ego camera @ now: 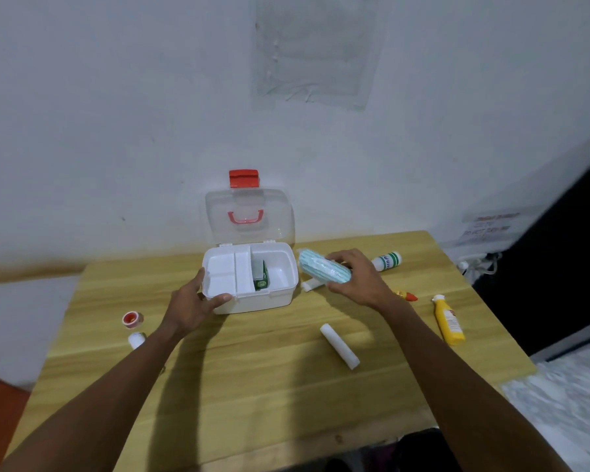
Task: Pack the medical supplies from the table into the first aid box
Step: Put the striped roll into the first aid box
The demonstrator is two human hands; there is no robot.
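Observation:
The white first aid box (273,299) stands open on the wooden table, its clear lid (249,212) with a red latch upright behind it. A white tray fills its left part, and a green packet (260,274) stands in the right well. My left hand (198,298) grips the box's front left corner. My right hand (355,277) holds a teal-striped wrapped roll (317,267) just right of the box, above the table. A white tube (310,285) lies under that roll. A white bandage roll (339,345) lies nearer me.
At the right lie a white and green bottle (387,261), a small red-tipped yellow tube (407,295) and a yellow bottle (449,320). At the left sit a red tape roll (132,318) and a small white bottle (137,339). The wall rises close behind the table.

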